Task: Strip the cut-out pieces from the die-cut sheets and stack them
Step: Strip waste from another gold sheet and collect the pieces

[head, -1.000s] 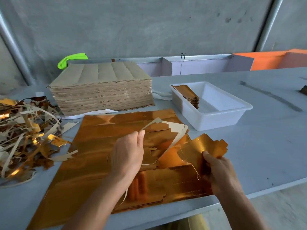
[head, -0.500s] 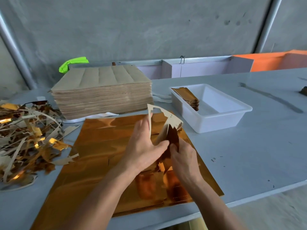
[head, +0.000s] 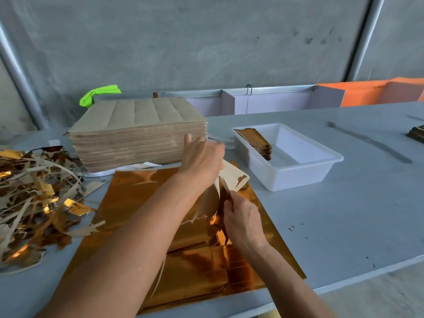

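A gold foil die-cut sheet (head: 142,203) lies flat on the grey table in front of me. My left hand (head: 202,157) grips the lifted waste frame (head: 234,177), whose pale back side faces up, above the sheet's far right corner. Just below it, my right hand (head: 241,221) pinches a gold cut-out piece (head: 223,193) held on edge. A small stack of gold cut-outs (head: 254,141) lies in the left end of a white plastic tray (head: 298,171).
A tall stack of brown-backed sheets (head: 137,131) stands behind the gold sheet. A heap of torn gold and pale waste strips (head: 34,198) covers the table's left side. The table's front edge (head: 367,269) runs close on the right. An orange panel (head: 378,90) stands far right.
My hands came together from apart. My left hand has lifted the waste frame up and away toward the far right, while my right hand turned the cut-out on edge beneath it.
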### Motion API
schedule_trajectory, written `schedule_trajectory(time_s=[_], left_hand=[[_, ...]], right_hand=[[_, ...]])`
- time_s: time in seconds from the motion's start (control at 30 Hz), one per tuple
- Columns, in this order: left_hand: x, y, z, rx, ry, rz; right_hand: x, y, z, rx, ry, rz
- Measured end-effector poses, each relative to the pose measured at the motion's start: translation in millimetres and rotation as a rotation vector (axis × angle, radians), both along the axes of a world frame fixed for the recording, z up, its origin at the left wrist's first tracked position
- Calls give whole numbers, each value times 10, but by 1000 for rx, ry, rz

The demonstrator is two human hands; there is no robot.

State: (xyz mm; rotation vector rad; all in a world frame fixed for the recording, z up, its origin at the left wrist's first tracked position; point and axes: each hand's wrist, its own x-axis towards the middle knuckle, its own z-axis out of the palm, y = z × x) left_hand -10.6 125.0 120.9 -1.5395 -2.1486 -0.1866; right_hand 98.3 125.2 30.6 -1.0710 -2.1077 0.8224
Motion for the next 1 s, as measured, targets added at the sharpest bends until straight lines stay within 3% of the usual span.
schedule_trajectory(time_s=[0.07, 0.13, 0.3, 0.5, 0.63, 0.73, 0.87, 1.0], left_hand=[[-74, 23, -38, -10, -180, 48], [-154, -27, -91, 46, -476, 71], [-144, -228, -188, 261, -1516, 16], [33, -367, -387, 264, -2031, -99], [50, -412, -441, 317, -2156, -180], [12, -435, -458, 347, -2100, -151], [-127, -457, -446, 689, -2037, -56], [-304, -489, -439, 994, -2063, -11]], right_hand=[[27, 26, 4, -62, 47, -26], [77, 63, -4, -91, 96, -111], [127, 104, -33, -1, 38, -297], [-21, 21, -61, 0, 95, -104], [-72, -35, -86, -17, 195, 24], [-48, 17, -105, -123, 278, -37], [67, 119, -82, -544, 462, -137], [158, 127, -92, -720, 532, -201]])
